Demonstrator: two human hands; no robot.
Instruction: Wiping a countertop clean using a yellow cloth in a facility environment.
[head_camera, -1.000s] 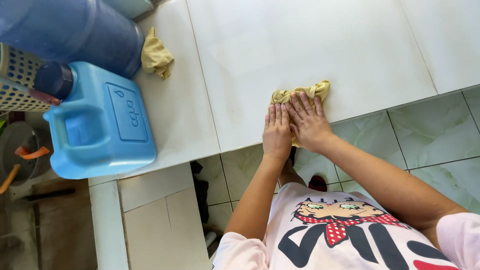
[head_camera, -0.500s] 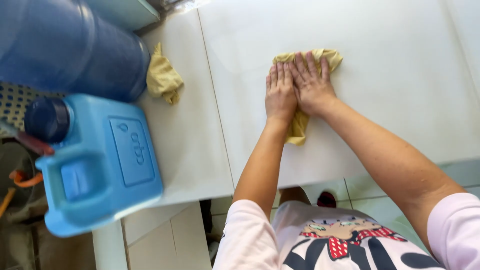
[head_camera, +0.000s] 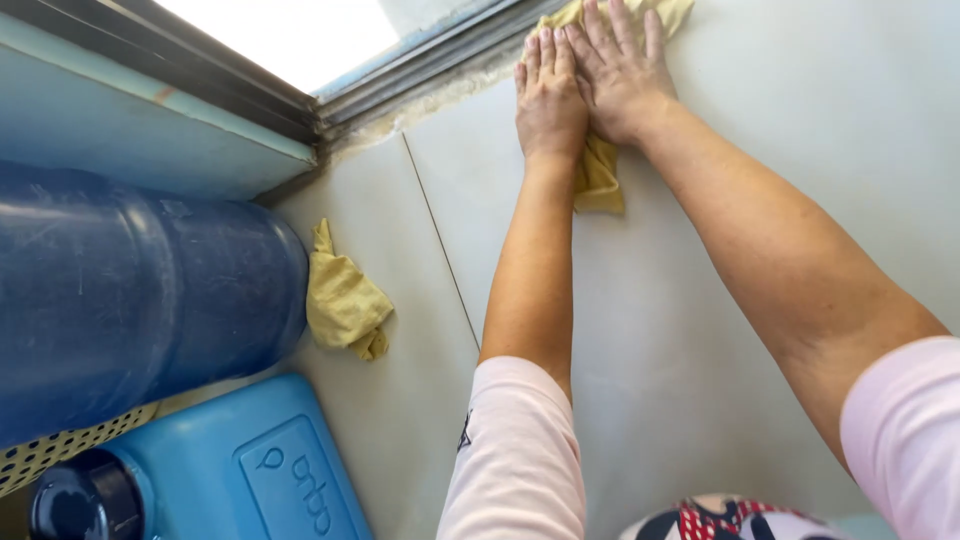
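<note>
Both my hands lie flat side by side on a yellow cloth (head_camera: 600, 175) at the far edge of the white tiled counter (head_camera: 700, 330), close to the window frame. My left hand (head_camera: 548, 95) presses the cloth's left part with fingers straight and together. My right hand (head_camera: 622, 65) overlaps it slightly on the right, palm down, fingers spread toward the window. A tail of the cloth hangs out below my palms, between my forearms. Both arms are stretched far forward.
A second crumpled yellow cloth (head_camera: 345, 300) lies on the counter beside a large dark blue barrel (head_camera: 130, 300). A light blue plastic jerrycan (head_camera: 230, 470) with a dark cap stands at the lower left. The window frame (head_camera: 400, 90) runs along the counter's far edge.
Both hands have pushed the yellow cloth away from me across the counter, from its near edge to the window frame. My arms are now fully extended.
</note>
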